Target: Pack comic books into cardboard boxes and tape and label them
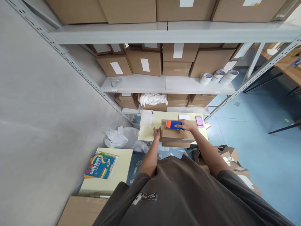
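Note:
A brown cardboard box [174, 135] lies on the pale yellow table [147, 133] in front of me. My right hand [185, 125] is closed round a blue and orange object [174, 124], held over the top of the box; it looks like a tape dispenser. At the box's left end is my left hand [157, 133], its fingers against the cardboard edge; part of them is hidden. A pink and white item [199, 121] lies right of my right hand, and a white card [183, 117] is behind the box.
Shelves [141, 82] with cardboard boxes rise behind the table, with tape rolls [206, 78] on one. White plastic bags [124, 138] lie at the left. Books [100, 165] rest on a side table [121, 160]. Folded cardboard [231, 157] is piled at the right.

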The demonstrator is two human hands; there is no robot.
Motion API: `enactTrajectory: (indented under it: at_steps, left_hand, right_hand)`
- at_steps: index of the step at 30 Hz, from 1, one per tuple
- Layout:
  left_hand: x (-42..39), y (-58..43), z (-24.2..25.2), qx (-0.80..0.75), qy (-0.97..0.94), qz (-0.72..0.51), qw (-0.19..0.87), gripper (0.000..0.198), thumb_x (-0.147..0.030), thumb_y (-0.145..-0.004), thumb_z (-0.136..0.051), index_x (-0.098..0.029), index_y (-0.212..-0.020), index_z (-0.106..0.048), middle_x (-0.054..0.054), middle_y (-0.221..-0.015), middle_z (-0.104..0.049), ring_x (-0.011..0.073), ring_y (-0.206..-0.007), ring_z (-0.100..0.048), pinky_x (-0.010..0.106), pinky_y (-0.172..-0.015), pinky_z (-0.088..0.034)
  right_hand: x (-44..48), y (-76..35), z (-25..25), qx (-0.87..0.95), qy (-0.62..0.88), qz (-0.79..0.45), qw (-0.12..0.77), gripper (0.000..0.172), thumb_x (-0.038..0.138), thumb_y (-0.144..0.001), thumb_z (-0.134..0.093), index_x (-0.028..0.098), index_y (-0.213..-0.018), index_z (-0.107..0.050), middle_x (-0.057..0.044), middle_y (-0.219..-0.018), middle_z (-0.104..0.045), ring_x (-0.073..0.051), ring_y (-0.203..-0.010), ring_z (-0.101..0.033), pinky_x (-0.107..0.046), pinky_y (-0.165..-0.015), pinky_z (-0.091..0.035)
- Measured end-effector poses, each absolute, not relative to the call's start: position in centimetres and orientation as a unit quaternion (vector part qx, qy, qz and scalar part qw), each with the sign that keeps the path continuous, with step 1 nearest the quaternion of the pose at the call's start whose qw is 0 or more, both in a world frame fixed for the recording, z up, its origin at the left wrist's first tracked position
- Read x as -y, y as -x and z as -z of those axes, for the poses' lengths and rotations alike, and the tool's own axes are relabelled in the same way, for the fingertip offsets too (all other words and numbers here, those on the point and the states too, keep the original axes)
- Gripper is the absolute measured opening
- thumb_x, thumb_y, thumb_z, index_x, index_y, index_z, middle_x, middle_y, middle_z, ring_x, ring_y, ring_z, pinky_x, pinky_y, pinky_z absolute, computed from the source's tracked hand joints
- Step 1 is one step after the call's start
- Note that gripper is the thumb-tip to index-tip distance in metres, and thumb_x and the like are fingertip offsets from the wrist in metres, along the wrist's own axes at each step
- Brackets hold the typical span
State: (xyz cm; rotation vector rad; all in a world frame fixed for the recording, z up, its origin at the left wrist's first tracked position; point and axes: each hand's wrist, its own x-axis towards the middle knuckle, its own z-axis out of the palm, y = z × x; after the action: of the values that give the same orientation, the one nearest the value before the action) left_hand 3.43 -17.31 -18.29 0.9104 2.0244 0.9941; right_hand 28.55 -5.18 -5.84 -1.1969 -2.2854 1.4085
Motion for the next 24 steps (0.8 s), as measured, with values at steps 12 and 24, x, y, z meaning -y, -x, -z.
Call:
enactTrajectory:
  at_steps: [12,24]
  left_hand:
    - [16.4,0.7,13.4,-0.639,-0.626,-0.264,0.361,0.083,-0.042,-0.083,-0.088,-0.030,-0.160,-0.060,0.009,-0.179,-0.037,0.0352,-0.157,-0.049,0.044,-0.125,-0.045]
    - [16.0,0.5,12.7,-0.697,-0.573,-0.224,0.368,0.088,-0.049,-0.074,-0.095,-0.038,-0.156,-0.064,0.009,-0.153,-0.069,0.0351,-0.137,-0.068,0.044,-0.114,-0.053]
  right_hand:
    - [4.3,-28.3,5.4,0.810,0.390,-0.431,0.072,0.061,0.084,-0.077,-0.073,0.024,-0.074,-0.065,-0.003,-0.073,-0.068,-0.021,-0.068,-0.058,-0.030,-0.063,-0.041]
    - [3.1,-28.2,6.3,0.834,0.426,-0.350,0.019,0.061,0.085,-0.072,-0.082,0.024,-0.069,-0.072,-0.011,-0.070,-0.071,-0.028,-0.072,-0.066,-0.034,-0.065,-0.038]
